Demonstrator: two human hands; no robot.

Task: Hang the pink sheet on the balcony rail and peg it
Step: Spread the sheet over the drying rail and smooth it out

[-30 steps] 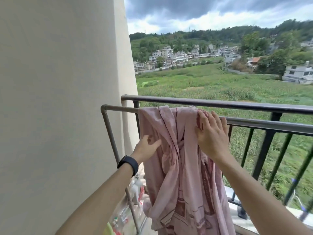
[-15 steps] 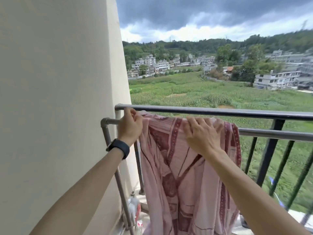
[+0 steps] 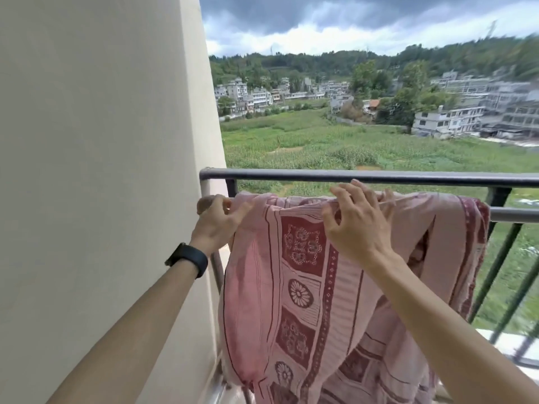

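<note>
The pink sheet (image 3: 303, 287), patterned with dark red squares and flowers, hangs draped over the grey inner rail (image 3: 513, 214) just below the dark balcony rail (image 3: 379, 177). My left hand (image 3: 217, 221) pinches the sheet's top left edge at the rail's left end. My right hand (image 3: 360, 221) rests on the fold over the rail with fingers spread and the thumb curled under the cloth. The sheet's right part bunches near the rail's middle. No pegs are in view.
A cream wall (image 3: 102, 170) stands close on the left, touching the rail's end. Dark upright bars (image 3: 495, 272) run under the rail on the right. Beyond lie a green field and distant buildings.
The sheet has been spread wider along the rail, to the left and right. My left hand went from the sheet's hanging side up to the rail's left end, now pinching the cloth.
</note>
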